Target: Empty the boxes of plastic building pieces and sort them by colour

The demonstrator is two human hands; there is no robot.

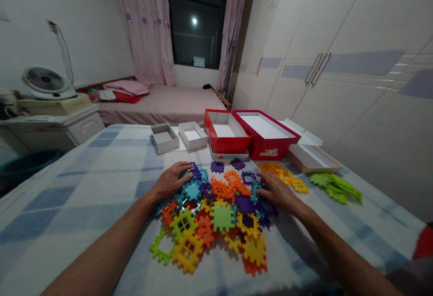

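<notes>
A heap of interlocking plastic building pieces lies on the bed-like surface between my two hands. My left hand [174, 179] is at its upper left, thumb and forefinger closed on a purple piece [195, 172] above some light-blue pieces [192, 191]. On the other side, my right hand [276, 190] rests with fingers apart, touching the edge of the heap beside a teal piece [255, 192] and a purple ring-shaped piece [248, 178]. Orange pieces [221, 189], a pale green square [223, 217] and a yellow window-shaped piece [187, 251] lie nearer me. Two purple pieces [217, 166] sit apart, beyond the heap.
Behind the heap stand two small white boxes [164, 146], a red box [232, 145] and a larger dark-red box [262, 152]. A shallow box [314, 168] is further right. Yellow pieces [287, 177] and green pieces [334, 188] are grouped separately on the checked cloth [111, 188].
</notes>
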